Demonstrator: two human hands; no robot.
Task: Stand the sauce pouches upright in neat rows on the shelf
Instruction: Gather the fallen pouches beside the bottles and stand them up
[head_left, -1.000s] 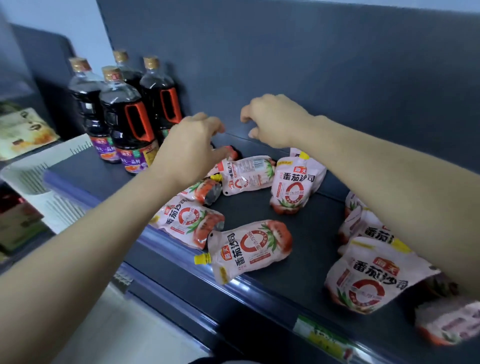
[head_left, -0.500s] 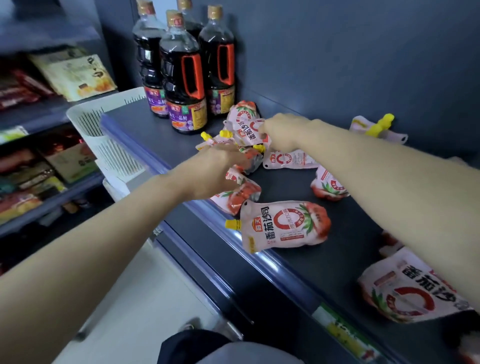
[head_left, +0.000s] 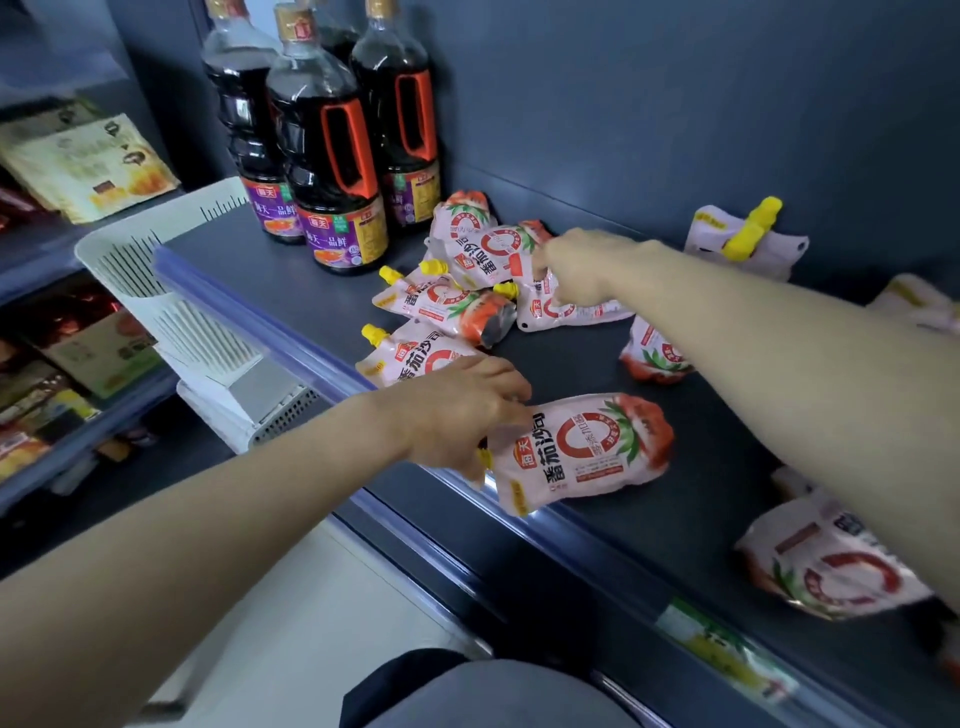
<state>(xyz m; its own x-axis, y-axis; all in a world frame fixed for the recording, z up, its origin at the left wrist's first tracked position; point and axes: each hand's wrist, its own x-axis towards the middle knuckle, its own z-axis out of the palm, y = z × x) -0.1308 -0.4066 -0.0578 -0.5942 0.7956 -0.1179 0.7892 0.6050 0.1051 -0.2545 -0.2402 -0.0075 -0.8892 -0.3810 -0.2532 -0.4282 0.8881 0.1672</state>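
Several white-and-red sauce pouches with yellow spout caps lie flat and scattered on the dark shelf (head_left: 727, 441). My left hand (head_left: 457, 410) grips the spout end of the front pouch (head_left: 587, 447), which lies on its side by the shelf's front edge. My right hand (head_left: 582, 270) reaches further back, its fingers curled onto a pouch (head_left: 566, 309) in the pile. Around it lie other pouches (head_left: 452, 301), (head_left: 410, 358), (head_left: 493, 249). One pouch (head_left: 654, 356) stands partly hidden behind my right forearm. Another (head_left: 737, 244) leans against the back wall.
Three dark soy sauce bottles (head_left: 322, 156) with orange handles stand at the shelf's back left. A white plastic basket (head_left: 171, 291) hangs off the left end. More pouches (head_left: 831, 566) lie at the right. A blue price rail (head_left: 249, 306) runs along the front edge.
My left hand has dropped from the middle pile to the front pouch and taken its spout end. My right hand stays at the back pile. The view has shifted left.
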